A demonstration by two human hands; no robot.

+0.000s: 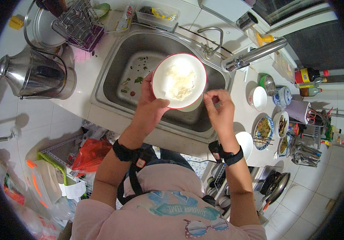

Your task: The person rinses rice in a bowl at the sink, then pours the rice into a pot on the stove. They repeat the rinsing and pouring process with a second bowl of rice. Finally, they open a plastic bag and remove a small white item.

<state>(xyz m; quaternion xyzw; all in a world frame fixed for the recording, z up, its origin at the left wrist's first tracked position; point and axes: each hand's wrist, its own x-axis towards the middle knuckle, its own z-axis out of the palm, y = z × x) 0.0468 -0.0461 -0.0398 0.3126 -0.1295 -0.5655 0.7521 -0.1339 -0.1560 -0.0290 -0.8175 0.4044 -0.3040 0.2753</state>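
Over the stainless steel sink point(119, 70), my left hand point(151, 97) grips a white bowl point(160, 75) with a red rim, its thumb on the near edge. Pale powder point(181, 82), like flour, lies loose in the bowl. Below it a pale rounded edge point(192, 106) shows, mostly hidden. Close to the bowl's right rim, my right hand point(221, 106) has curled fingers, thumb and forefinger tips nearly meeting. Whether something small is pinched there is unclear. Green vegetable scraps point(138, 79) lie on the sink bottom.
A faucet point(254, 55) and a thin curved tap point(220, 39) rise behind the sink. Left stands a metal pot point(38, 73) near a wire utensil rack point(79, 27). Right are a white bowl point(258, 99), a food plate with chopsticks point(263, 132) and a knife block point(298, 111).
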